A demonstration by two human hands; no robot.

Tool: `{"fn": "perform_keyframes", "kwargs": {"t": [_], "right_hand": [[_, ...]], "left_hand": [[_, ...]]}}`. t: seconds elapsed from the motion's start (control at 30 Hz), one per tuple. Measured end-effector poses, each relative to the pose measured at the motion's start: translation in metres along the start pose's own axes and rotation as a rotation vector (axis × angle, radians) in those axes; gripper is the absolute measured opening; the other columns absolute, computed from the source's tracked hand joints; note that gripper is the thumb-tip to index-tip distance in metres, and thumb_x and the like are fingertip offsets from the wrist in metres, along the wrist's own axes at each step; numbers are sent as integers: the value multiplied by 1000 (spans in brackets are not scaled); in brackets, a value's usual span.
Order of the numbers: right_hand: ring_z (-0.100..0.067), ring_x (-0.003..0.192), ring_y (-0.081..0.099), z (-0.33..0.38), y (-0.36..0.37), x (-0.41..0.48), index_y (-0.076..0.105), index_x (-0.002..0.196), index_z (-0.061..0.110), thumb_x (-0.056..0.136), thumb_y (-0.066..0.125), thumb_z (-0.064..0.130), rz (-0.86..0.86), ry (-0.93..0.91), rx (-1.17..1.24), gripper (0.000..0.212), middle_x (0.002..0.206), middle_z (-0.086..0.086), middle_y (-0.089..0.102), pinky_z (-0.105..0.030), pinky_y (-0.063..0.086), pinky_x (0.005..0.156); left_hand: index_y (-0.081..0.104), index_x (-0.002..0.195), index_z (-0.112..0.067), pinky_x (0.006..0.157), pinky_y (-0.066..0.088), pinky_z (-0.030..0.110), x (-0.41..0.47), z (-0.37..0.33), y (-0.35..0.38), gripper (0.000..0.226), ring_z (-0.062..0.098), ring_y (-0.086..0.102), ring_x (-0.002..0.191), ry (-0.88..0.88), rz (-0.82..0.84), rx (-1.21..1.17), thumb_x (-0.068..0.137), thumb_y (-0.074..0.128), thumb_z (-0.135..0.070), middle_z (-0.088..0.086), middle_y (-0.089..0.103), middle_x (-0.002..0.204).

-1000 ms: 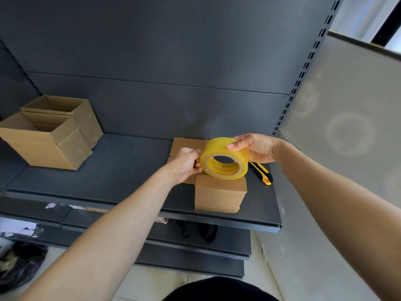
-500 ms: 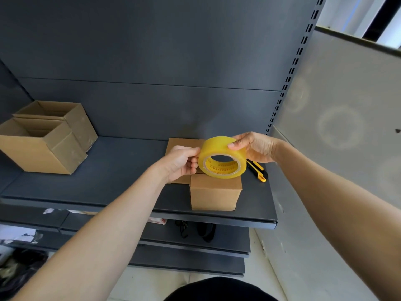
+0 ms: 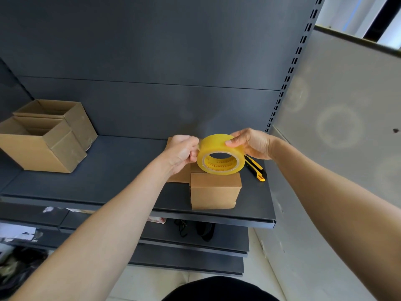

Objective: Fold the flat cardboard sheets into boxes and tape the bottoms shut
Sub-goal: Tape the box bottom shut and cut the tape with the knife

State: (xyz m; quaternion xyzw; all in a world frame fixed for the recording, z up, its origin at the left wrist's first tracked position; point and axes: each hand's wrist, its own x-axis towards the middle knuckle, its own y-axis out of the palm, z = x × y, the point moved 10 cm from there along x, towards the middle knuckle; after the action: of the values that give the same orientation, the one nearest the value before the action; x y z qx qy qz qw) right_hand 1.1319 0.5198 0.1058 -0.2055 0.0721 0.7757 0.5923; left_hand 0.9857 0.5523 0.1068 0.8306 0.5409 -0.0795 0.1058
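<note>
Yellow tape roll (image 3: 221, 146) above box (image 3: 214, 194) at shelf (image 3: 121, 174) edge.

One head-worn view looks forward and down from behind the left grip (image 3: 181, 154) and right grip (image 3: 252, 144), near the shelf (image 3: 121, 170) beyond them.

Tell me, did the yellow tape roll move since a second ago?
No. The tape roll sits just above the top edge of the small box, beside the yellow knife, as before. Only the camera shifted.
</note>
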Motion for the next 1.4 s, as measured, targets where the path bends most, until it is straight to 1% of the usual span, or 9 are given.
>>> {"fn": "perform_keyframes", "kwargs": {"t": [0.13, 0.43, 0.53, 0.67, 0.9, 1.03, 1.17, 1.23, 1.4], "right_hand": [[-26, 92, 60, 5, -6, 1, 65, 102, 5, 84, 62, 22, -88, -22, -34, 25, 102, -13, 65, -40, 45, 94], [-23, 90, 59, 1, -5, -6, 63, 102, 9, 74, 63, 30, -41, -35, 86, 36, 99, -8, 64, -37, 47, 88], [-26, 94, 60, 1, -6, -9, 62, 104, 6, 76, 66, 25, -14, -42, 78, 34, 104, -11, 64, -40, 46, 93], [-29, 91, 63, 12, -15, -17, 59, 104, 3, 68, 66, 17, 1, -31, 10, 39, 102, -14, 64, -42, 46, 94], [-19, 74, 70, 14, -17, -27, 69, 85, 8, 60, 69, 20, 39, 92, -252, 28, 83, -4, 74, -26, 56, 69], [-21, 75, 69, 9, -13, -22, 70, 84, 8, 75, 67, 9, 10, 116, -292, 10, 82, -5, 73, -30, 55, 74], [-24, 80, 68, 9, -12, -21, 68, 88, 6, 71, 68, 12, 14, 120, -280, 18, 88, -8, 72, -35, 52, 81], [-23, 79, 68, 10, -11, -23, 69, 88, 7, 63, 69, 18, 29, 111, -266, 28, 87, -6, 72, -34, 52, 81], [-21, 79, 69, 11, -8, -20, 69, 90, 9, 62, 68, 20, 47, 107, -257, 30, 87, -4, 73, -30, 55, 77]], "left_hand": [[38, 59, -15, 44, 30, 20, 4, -20, -2, 33, 10, 34, 49, 99, -27, -147, 90, 46, -4, -5, 35, 52], [53, 80, -5, 73, 53, 34, -7, 67, -3, 31, 17, 52, 65, -99, -159, -565, 100, 44, -27, 6, 51, 68], [52, 83, -3, 75, 53, 35, -8, 65, 4, 28, 18, 53, 70, -90, -120, -492, 101, 40, -20, 9, 51, 74], [54, 80, -4, 81, 51, 36, -7, 55, 9, 41, 18, 52, 73, -57, -70, -324, 101, 35, -34, 8, 52, 76], [55, 75, -10, 79, 46, 30, -8, 50, 20, 45, 13, 50, 72, 89, 4, -8, 101, 32, -38, 3, 53, 77], [55, 76, -9, 79, 45, 31, -10, 49, 26, 40, 12, 48, 70, 129, 33, 52, 102, 34, -32, 2, 50, 75], [51, 93, -6, 86, 49, 37, -9, 47, 21, 30, 13, 52, 72, 105, 24, 73, 101, 37, -31, 5, 52, 84], [52, 101, -3, 79, 52, 32, -8, 46, 20, 33, 14, 54, 73, 66, 41, 91, 100, 38, -33, 7, 54, 87], [58, 84, -6, 61, 47, 21, -12, 47, 30, 34, 13, 54, 67, -37, 194, 204, 101, 39, -28, 6, 57, 77]]}}
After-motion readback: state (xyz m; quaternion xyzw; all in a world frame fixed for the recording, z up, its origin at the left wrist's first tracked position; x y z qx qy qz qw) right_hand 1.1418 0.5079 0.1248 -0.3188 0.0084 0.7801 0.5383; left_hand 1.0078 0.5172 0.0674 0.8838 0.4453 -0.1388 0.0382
